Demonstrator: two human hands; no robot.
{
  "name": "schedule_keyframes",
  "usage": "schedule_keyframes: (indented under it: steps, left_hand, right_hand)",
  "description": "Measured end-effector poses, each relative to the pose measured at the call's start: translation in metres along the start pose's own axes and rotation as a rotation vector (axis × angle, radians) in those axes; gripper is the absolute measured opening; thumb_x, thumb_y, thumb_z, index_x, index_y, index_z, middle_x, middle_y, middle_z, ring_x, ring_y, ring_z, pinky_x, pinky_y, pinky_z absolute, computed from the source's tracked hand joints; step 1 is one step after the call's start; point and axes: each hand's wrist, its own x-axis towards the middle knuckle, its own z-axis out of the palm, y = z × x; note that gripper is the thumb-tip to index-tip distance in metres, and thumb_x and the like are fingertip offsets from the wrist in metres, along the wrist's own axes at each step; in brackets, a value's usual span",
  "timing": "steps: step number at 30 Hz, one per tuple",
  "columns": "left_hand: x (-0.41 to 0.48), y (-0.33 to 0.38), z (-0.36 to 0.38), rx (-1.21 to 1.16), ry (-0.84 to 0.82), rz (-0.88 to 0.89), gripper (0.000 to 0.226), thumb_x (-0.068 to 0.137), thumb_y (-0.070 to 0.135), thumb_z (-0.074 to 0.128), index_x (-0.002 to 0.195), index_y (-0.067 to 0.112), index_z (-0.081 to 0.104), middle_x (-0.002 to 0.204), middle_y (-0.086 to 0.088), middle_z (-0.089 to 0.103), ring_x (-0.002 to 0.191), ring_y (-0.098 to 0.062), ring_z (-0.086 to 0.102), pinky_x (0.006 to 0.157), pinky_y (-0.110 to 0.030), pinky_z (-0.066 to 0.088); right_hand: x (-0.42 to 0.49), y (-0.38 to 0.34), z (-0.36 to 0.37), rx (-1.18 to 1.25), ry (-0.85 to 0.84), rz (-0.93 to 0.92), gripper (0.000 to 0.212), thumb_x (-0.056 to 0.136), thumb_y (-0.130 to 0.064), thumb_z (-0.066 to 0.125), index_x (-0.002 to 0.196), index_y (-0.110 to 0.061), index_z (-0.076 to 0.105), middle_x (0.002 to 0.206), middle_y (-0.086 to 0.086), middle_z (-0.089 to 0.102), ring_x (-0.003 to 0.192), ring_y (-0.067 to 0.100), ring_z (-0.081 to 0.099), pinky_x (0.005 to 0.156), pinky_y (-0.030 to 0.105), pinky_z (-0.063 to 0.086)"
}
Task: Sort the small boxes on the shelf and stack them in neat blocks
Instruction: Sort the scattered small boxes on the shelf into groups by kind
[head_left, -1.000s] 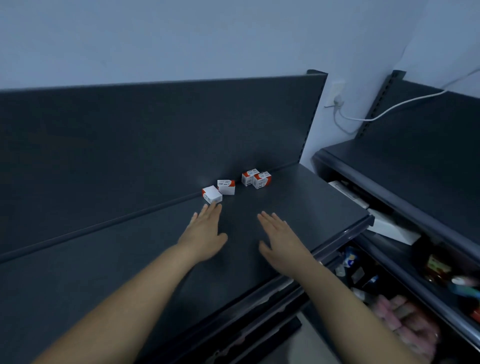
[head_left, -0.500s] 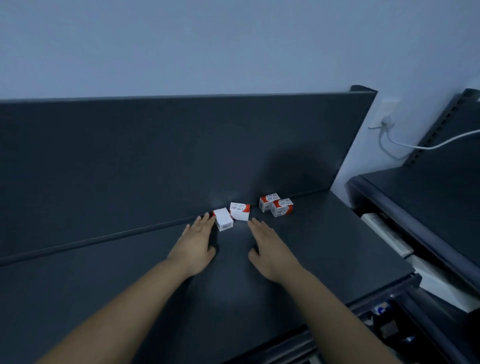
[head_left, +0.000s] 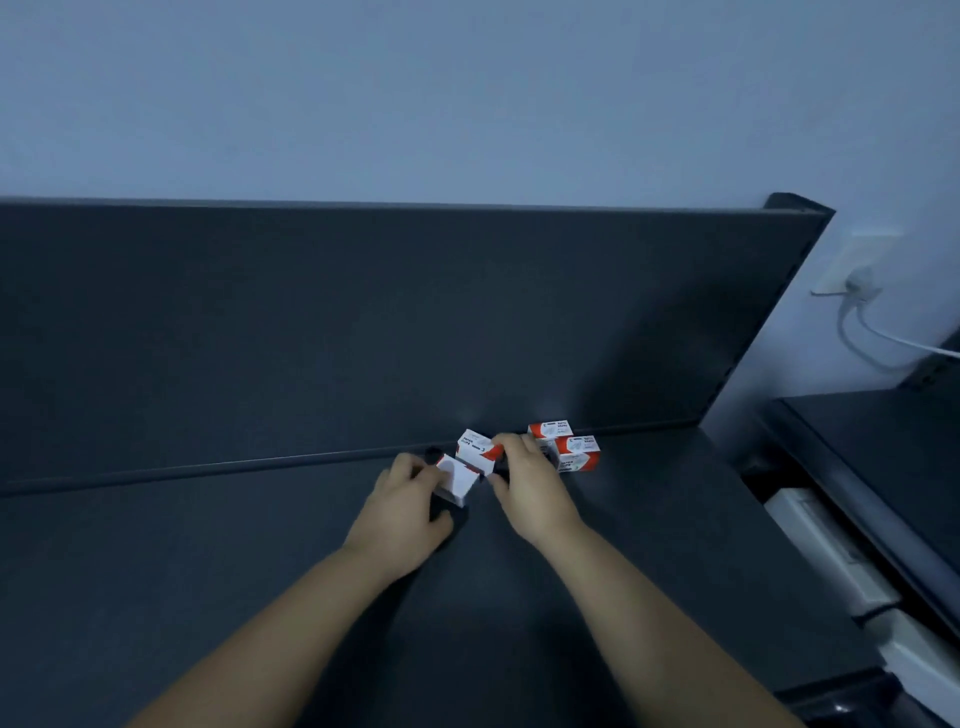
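Four small boxes (head_left: 577, 454), white, red-cornered, dark print

Likely a shop: metal display shelving (head_left: 208, 571) with small boxes (head_left: 579, 457).

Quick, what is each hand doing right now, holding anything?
Left hand: grips the nearer small white-and-red cardboard box.
Right hand: pinches the farther small white-and-red cardboard box.
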Motion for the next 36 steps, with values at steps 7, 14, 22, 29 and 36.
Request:
schedule_keyframes:
  steps: [7,14,22,29,36]
  left_hand:
    - [-0.005,-0.006,0.002,-0.399,0.132,-0.026,0.044,0.077,0.002,0.068,0.106,0.033,0.061,0.113,0.01,0.051,0.104,-0.001,0.055,0.095,-0.016,0.043]
    - [0.004,-0.018,0.014,-0.284,-0.048,-0.074,0.061,0.08,0.031,0.071,0.137,0.039,0.048,0.131,0.02,0.054,0.124,-0.009,0.04,0.112,-0.033,0.031]
    - [-0.015,-0.016,0.015,-0.321,0.066,-0.107,0.025,0.086,0.059,0.059,0.091,0.036,0.066,0.095,0.02,0.066,0.101,0.001,0.05,0.097,-0.031,0.033]
    - [-0.014,-0.014,0.015,-0.144,0.117,-0.236,0.043,0.094,0.06,0.037,0.093,0.031,0.069,0.106,0.018,0.051,0.109,-0.008,0.038,0.09,-0.03,0.015]
    - [-0.004,-0.012,0.013,-0.173,0.153,-0.344,0.03,0.096,0.055,0.043,0.11,0.035,0.062,0.116,0.009,0.055,0.12,-0.018,0.045,0.09,-0.034,0.022]
  right_hand:
    - [0.001,0.017,-0.002,0.153,0.093,0.004,0.036,0.093,-0.009,0.054,0.128,-0.013,0.056,0.103,-0.003,0.055,0.096,0.008,0.048,0.089,0.023,0.042]
    - [0.005,-0.001,0.011,0.199,-0.054,0.01,0.046,0.096,-0.032,0.058,0.139,-0.022,0.046,0.125,0.001,0.053,0.115,0.016,0.05,0.089,0.02,0.036]
    - [-0.01,0.016,0.003,0.407,0.056,0.062,0.021,0.094,-0.013,0.057,0.108,-0.026,0.05,0.096,-0.008,0.067,0.089,0.015,0.064,0.079,0.035,0.053]
    - [-0.033,0.015,-0.001,0.52,0.009,-0.112,0.036,0.092,-0.009,0.063,0.124,-0.025,0.058,0.117,-0.019,0.066,0.114,0.001,0.059,0.098,0.024,0.048]
    - [-0.038,0.008,-0.002,0.43,0.035,-0.215,0.039,0.091,-0.006,0.062,0.124,-0.026,0.06,0.127,-0.025,0.06,0.12,-0.001,0.056,0.104,0.026,0.046]
